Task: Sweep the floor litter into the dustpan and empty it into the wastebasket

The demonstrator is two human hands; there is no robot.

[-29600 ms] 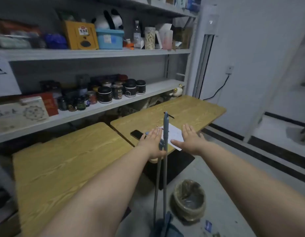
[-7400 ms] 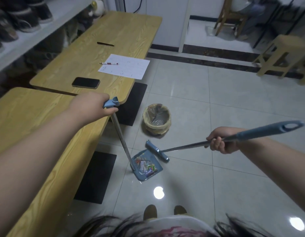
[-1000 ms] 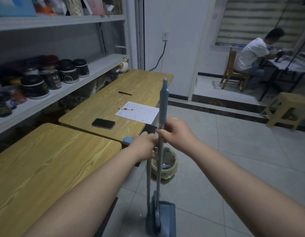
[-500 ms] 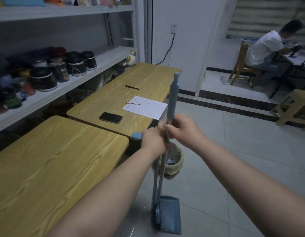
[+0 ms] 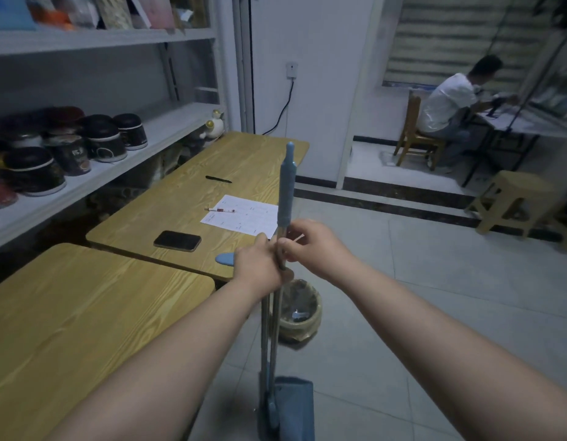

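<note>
Tiled floor point(image 5: 435, 297): both hands clamp broom point(image 5: 286, 186) and dustpan point(image 5: 293, 405) shafts together upright; release gently so neither topples.

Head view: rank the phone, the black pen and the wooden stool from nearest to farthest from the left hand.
From the left hand:
1. Phone, just left of it on the table.
2. Black pen, farther back on the same table.
3. Wooden stool, across the floor at right.

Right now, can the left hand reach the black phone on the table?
Probably yes. The phone lies bare near the table's edge, just left of the left hand, but that hand first must release the dustpan handle.
</note>
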